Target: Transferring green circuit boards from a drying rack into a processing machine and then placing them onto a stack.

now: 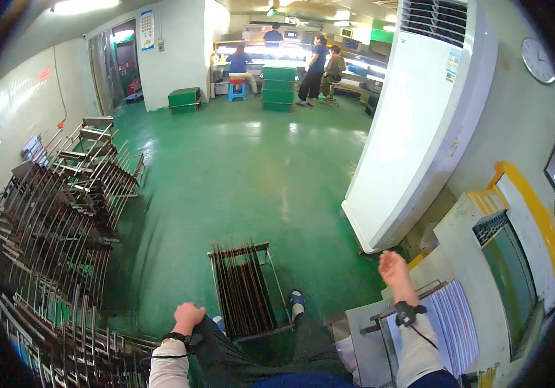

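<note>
My left hand (189,316) rests on my left knee, its fingers curled in and nothing seen in them. My right hand (394,268) is raised in the air, loosely bent with its fingers apart and holding nothing. It is close to the foot of a tall white air conditioner (400,129). Between my feet on the floor stands a metal rack (244,291) with a row of thin dark upright bars. Below my right forearm is another rack holding a stack of thin white sheets (451,326).
Many metal racks (64,220) crowd the left side. At right stands a pale machine with a yellow frame (517,258). Green crates (278,87) stand on the green floor (245,174) further off. Several people are at a lit workbench (290,59) at the back.
</note>
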Available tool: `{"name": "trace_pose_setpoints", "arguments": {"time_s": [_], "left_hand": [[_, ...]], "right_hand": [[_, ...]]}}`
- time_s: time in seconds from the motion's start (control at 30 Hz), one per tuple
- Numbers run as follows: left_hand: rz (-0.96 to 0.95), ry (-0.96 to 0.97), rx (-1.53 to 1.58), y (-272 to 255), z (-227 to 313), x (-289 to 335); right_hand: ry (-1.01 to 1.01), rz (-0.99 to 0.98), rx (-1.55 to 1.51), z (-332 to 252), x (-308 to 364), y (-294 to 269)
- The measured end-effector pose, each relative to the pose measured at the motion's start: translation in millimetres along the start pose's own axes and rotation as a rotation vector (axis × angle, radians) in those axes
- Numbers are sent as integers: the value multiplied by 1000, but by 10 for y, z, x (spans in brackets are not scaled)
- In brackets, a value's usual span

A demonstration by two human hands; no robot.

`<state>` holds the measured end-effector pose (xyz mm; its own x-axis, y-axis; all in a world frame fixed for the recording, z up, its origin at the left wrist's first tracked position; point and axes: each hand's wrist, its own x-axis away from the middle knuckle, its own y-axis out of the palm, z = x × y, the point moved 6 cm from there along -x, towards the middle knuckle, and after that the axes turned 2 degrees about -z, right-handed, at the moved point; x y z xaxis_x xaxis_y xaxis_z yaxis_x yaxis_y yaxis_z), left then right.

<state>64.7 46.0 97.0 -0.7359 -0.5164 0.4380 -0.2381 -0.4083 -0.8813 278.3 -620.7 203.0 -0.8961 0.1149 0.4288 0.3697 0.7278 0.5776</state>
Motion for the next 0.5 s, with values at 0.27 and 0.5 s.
{"name": "trace_pose_setpoints", "arguments": {"time_s": [0.27,0.5], "left_hand": [[98,1,79,-3,-95,17],[187,-56,162,-38,-306,69]], "right_hand": [[442,-204,316,1966,-61,491],[633,-319,420,2968,61,618]]}}
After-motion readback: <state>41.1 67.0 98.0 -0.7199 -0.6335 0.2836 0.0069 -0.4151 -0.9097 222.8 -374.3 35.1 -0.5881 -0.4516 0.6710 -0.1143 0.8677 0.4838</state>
